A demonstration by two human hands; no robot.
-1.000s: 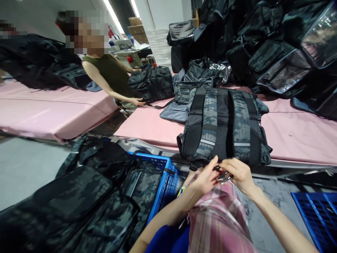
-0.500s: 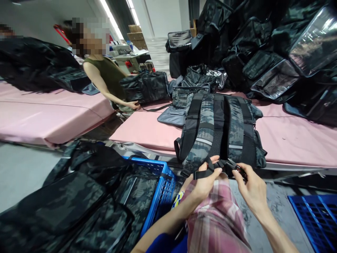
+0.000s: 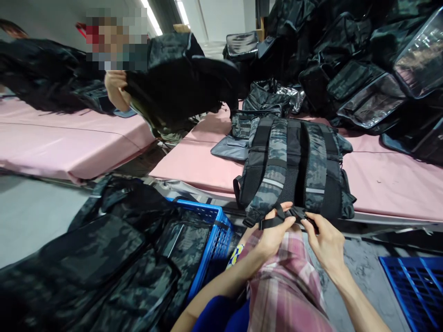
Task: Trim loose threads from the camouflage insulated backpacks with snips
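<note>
A camouflage backpack (image 3: 316, 157) lies on the pink-covered table (image 3: 387, 189), its shoulder straps facing up and its lower end at the table's front edge. My left hand (image 3: 273, 237) is closed on a black webbing strap (image 3: 271, 223) hanging from that end. Thread snips (image 3: 314, 225) are gripped in my right hand (image 3: 327, 240), dark-handled and mostly covered by the fingers. Their tips are close to the strap's end by my left fingertips; whether they touch it is too small to tell.
Left of my legs, a blue crate (image 3: 211, 210) is heaped with camouflage bags (image 3: 93, 258). Another blue crate (image 3: 411, 286) sits at the lower right. Many bags (image 3: 367, 92) are piled behind the backpack. Across the table a co-worker holds up a dark bag (image 3: 180, 87).
My right hand has moved slightly left, bringing the snips nearer the strap in my left hand. The co-worker has lifted a bag off the table. The view has shifted a little.
</note>
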